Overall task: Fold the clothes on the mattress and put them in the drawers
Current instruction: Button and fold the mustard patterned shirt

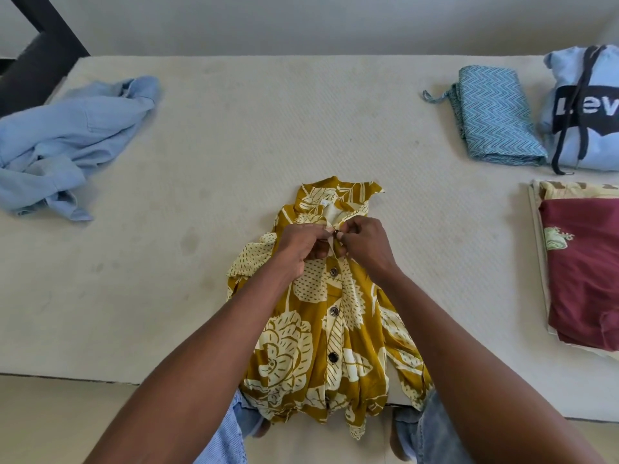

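A mustard-yellow shirt with cream flower print (pixel 311 333) lies face up on the cream mattress (pixel 234 135), collar away from me, hem hanging over the near edge. Its lower dark buttons are fastened. My left hand (pixel 299 244) and my right hand (pixel 363 242) meet just below the collar, each pinching one side of the placket at the top button. A crumpled light blue shirt (pixel 67 142) lies unfolded at the far left.
At the right lie folded clothes: a blue zigzag-patterned piece (pixel 492 115), a light blue hoodie with a dark logo (pixel 582 108), and a maroon garment (pixel 582 272) on a cream one. A dark frame (pixel 43 45) stands at the back left. My jeans-clad legs are at the mattress edge.
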